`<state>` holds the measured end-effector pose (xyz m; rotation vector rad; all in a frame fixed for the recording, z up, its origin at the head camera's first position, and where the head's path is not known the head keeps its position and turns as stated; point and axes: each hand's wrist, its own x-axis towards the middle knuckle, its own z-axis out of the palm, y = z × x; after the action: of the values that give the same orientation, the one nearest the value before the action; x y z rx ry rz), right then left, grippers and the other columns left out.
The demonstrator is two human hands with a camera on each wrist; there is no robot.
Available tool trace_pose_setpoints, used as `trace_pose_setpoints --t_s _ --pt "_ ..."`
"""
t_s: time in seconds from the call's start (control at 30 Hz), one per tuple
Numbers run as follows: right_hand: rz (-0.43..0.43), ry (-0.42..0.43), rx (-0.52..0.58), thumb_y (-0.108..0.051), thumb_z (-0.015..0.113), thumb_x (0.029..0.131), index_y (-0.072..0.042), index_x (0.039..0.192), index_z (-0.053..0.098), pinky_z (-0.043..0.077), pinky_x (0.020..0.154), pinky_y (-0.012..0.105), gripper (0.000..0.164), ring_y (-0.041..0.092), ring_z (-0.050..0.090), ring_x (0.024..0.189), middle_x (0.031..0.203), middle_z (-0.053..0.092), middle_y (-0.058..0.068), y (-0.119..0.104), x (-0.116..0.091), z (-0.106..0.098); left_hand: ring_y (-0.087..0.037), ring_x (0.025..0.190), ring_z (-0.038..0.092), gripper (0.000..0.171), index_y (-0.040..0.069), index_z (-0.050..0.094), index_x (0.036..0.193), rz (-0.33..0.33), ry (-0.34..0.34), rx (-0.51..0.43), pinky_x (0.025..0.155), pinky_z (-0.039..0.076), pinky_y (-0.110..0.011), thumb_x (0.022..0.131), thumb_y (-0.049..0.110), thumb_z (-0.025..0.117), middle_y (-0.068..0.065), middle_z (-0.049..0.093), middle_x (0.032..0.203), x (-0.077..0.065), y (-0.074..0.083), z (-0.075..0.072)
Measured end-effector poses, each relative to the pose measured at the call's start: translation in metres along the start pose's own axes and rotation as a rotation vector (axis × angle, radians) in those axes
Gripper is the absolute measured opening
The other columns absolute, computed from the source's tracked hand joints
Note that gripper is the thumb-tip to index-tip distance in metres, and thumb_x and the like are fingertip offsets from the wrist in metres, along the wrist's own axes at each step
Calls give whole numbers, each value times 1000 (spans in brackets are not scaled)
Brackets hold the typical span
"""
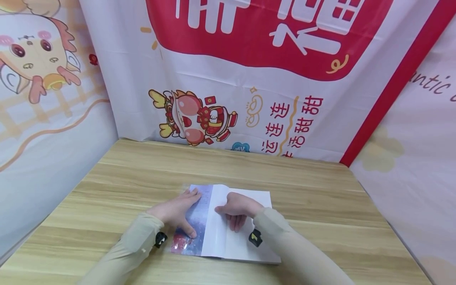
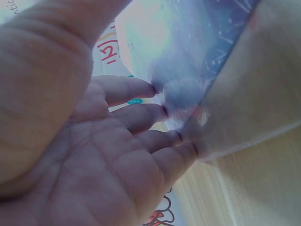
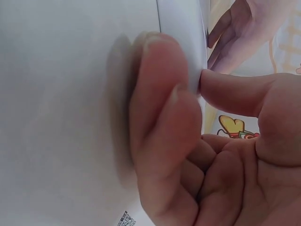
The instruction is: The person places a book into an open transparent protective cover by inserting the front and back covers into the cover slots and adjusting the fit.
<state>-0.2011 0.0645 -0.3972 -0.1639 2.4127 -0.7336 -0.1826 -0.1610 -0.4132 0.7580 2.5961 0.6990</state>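
Observation:
A book (image 1: 251, 241) lies opened on the table, with a blue and purple printed cover (image 1: 199, 215) at its left and a white folded strip (image 1: 215, 233) beside it. Clear plastic film (image 2: 254, 99) extends past the cover's outer edge. My left hand (image 1: 179, 211) rests on the printed cover, fingers spread and thumb pointing toward its lower part. Over the white pages, my right hand (image 1: 240, 208) presses its thumb onto the white strip. The fingers (image 3: 164, 103) of that hand are bent loosely against the white page (image 3: 61, 113), with nothing between them.
The wooden table (image 1: 228, 162) runs around the book on all sides. Behind it hangs a white and red printed cloth (image 1: 213, 63), with more printed cloth at the left and right. A black tag (image 1: 255, 237) sits at the right wrist and another (image 1: 161, 239) at the left.

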Motion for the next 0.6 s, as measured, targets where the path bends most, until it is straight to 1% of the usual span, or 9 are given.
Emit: trace_pose_setpoints --t_s 0.3,0.5,0.6 --pt "5 7 -19 -39 64 95 2 78 66 51 40 28 44 20 61 44 58 66 13 -2 0 0 -47 143 9 119 -9 28 149 -14 1 1 115 13 -55 60 37 93 -29 15 157 0 1 0" --pt "-10 14 8 -36 66 94 -2 82 61 49 38 27 37 19 59 42 56 65 13 -2 1 2 -46 143 8 119 -8 28 149 -28 -3 -13 115 13 -56 60 36 93 -27 14 158 -1 2 0" --pt "-12 23 21 -38 66 94 -3 81 61 49 38 27 38 19 59 42 56 64 12 0 1 3 -46 144 8 119 -8 28 150 -32 -4 -19 115 12 -56 61 36 93 -26 14 158 -2 3 -1"
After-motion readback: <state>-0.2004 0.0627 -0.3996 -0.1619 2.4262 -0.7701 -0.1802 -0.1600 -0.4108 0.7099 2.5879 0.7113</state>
